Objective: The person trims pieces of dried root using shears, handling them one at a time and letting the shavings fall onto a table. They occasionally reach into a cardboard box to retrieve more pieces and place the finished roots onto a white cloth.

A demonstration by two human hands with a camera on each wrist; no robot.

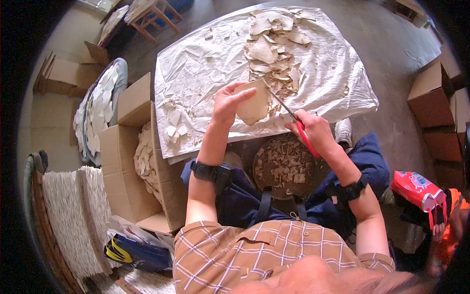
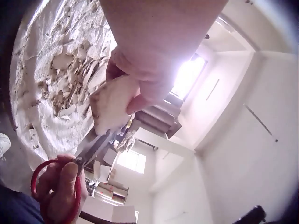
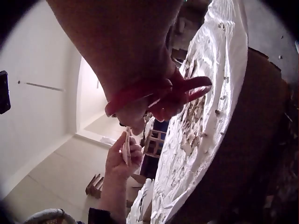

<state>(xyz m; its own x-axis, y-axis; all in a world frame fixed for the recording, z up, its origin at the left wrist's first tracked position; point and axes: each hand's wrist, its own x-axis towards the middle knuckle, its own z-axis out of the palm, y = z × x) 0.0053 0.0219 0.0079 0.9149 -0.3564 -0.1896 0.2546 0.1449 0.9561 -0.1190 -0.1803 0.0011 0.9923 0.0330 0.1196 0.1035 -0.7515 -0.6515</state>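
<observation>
Apparently trimming a pale piece [image 1: 255, 105] by the tabletop's [image 1: 338, 54] near edge; pinching it in left grip [image 1: 228, 103], clasping scissors [image 1: 307, 143] in right grip [image 1: 319, 134]; likely needing careful turning next.

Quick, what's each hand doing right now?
Left hand: holding a pale flat piece, thumb on its face.
Right hand: holding the red-handled scissors.

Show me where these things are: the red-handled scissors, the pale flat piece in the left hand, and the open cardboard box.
Red-handled scissors [image 1: 292, 113], head view: blades, near the pivot.
Pale flat piece [image 1: 254, 104], head view: middle of its face.
Open cardboard box [image 1: 121, 177], head view: panel on its left.
</observation>
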